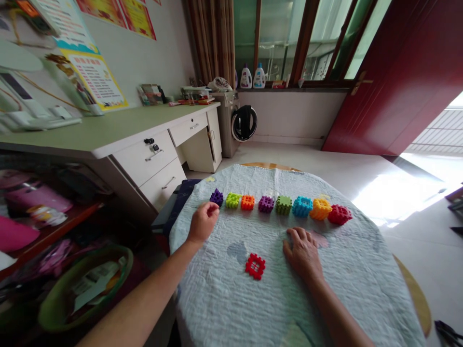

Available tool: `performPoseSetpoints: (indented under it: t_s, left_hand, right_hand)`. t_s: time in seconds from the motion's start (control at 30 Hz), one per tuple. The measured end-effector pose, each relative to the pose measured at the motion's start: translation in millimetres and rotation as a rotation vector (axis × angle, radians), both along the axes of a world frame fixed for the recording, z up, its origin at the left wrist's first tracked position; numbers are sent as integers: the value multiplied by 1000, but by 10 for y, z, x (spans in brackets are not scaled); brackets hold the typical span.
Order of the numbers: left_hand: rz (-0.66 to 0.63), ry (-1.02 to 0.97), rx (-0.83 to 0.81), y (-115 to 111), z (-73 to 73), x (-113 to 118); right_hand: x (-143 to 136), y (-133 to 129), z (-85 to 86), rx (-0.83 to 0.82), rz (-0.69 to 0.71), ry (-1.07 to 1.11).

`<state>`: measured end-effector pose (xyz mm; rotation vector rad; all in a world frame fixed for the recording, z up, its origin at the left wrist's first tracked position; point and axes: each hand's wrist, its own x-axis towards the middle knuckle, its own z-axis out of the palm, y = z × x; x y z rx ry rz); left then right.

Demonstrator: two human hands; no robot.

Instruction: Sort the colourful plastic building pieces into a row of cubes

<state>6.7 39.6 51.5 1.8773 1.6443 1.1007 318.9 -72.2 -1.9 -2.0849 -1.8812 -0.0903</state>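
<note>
My left hand [203, 221] is closed, fingers curled in, just in front of the dark purple cube [216, 197]; nothing shows in it. My right hand [305, 250] lies palm down with fingers spread on the cloth. Between my hands and closer to me is a flat red square piece [255, 266] with notched edges and a lattice window. Along the row beyond stand a lime green cube [233, 200], an orange cube [248, 202], a purple cube [266, 204], an olive green cube [284, 205], a blue cube [303, 206], a yellow-orange cube [320, 208] and a red cube [340, 215].
A pale blue patterned cloth [224, 299] covers the round table. Left of it are a long desk [119, 123] with drawers and a green basket [125, 274] of odds and ends. A washing machine [226, 123] and a red door [390, 86] are further back.
</note>
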Motion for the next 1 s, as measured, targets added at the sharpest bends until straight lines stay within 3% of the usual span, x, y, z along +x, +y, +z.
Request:
performPoseSetpoints:
  t_s: [0.13,0.23,0.37,0.47,0.7,0.83,1.0]
  left_hand:
    - [-504,147,-92,-569,-119,327]
    - [-636,285,-126,-831,-168,517]
    - [-639,439,-151,-973,-166,661]
    - [-627,444,-145,-1009,-201,764]
    - [-409,-95,-28,-964,-394,982]
    - [-292,-75,103,-750,-397,810]
    - [-235,99,179,-488,-473,466]
  right_hand:
    - [-7,-2,10,-5,-8,5]
    - [-9,-5,17,-18,-16,14]
    - [-12,-12,30,-35,-25,37]
    - [-15,-12,29,-33,-27,53]
    - [47,14,68,-85,-38,162]
    - [-118,-102,301,-153,-16,173]
    - [-667,-299,512,-243,29,78]
